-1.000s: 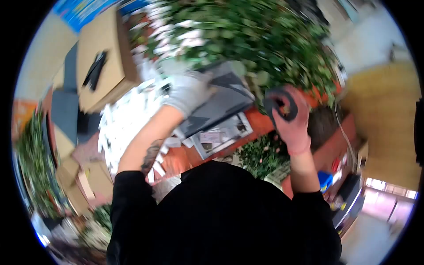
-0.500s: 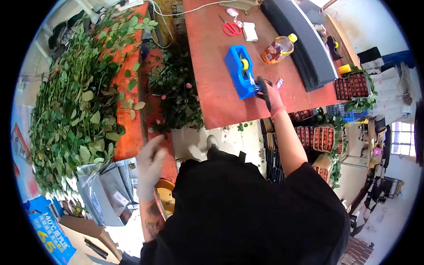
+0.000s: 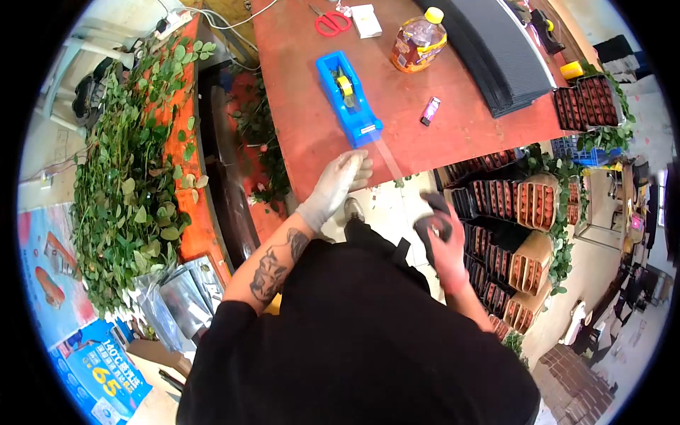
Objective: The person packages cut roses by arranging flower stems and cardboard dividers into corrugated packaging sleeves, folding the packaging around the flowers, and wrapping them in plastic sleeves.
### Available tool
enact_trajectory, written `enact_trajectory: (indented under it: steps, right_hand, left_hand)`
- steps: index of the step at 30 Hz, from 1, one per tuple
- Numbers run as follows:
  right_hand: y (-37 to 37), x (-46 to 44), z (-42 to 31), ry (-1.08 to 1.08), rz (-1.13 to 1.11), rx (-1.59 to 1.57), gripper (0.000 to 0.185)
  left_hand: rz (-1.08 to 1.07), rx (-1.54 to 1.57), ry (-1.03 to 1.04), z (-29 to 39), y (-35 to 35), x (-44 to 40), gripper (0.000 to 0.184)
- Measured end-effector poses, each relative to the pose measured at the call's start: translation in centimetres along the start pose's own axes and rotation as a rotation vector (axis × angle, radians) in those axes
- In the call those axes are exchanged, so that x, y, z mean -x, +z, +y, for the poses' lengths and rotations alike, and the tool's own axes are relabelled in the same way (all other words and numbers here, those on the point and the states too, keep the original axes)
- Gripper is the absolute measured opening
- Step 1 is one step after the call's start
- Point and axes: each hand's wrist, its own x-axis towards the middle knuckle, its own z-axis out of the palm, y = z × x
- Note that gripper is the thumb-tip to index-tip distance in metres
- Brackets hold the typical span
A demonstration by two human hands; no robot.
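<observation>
A blue tape dispenser [image 3: 348, 99] with a yellow core stands on the red table [image 3: 297, 85]. From its cutter a clear strip of tape [image 3: 389, 157] runs past the table's front edge toward my right hand [image 3: 440, 241]. That hand wears a pink and black glove and is closed on the strip's far end, though its fingertips are slightly blurred. My left hand [image 3: 343, 181], in a whitish glove, is near the dispenser's front end at the table edge. Its fingers are bent and close together, and whether anything is between them is hidden.
Red scissors [image 3: 332, 23], a white box [image 3: 366, 21], a bottle [image 3: 419, 41], a lighter [image 3: 430, 111] and a dark stack of sheets [image 3: 489, 57] lie on the table. Leafy stems [image 3: 127, 191] cover the left bench. Packed flower bundles [image 3: 535, 203] stand at right.
My right hand has moved from the dispenser down toward my body, drawing out tape. My left hand has come from the left bench to the dispenser's front end.
</observation>
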Motion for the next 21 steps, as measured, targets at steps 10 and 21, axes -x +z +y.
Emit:
enact_trajectory:
  steps: [10, 21]
  right_hand:
    - [-2.1, 4.0, 4.5, -0.068, -0.149, 0.656, 0.013]
    - [-1.5, -5.3, -1.2, -0.130, -0.567, 0.574, 0.044]
  left_hand:
    - [0.223, -0.045, -0.059, 0.3, 4.1, -5.0, 0.027]
    - [0.354, -0.126, 0.258, 5.0, -5.7, 6.9, 0.026]
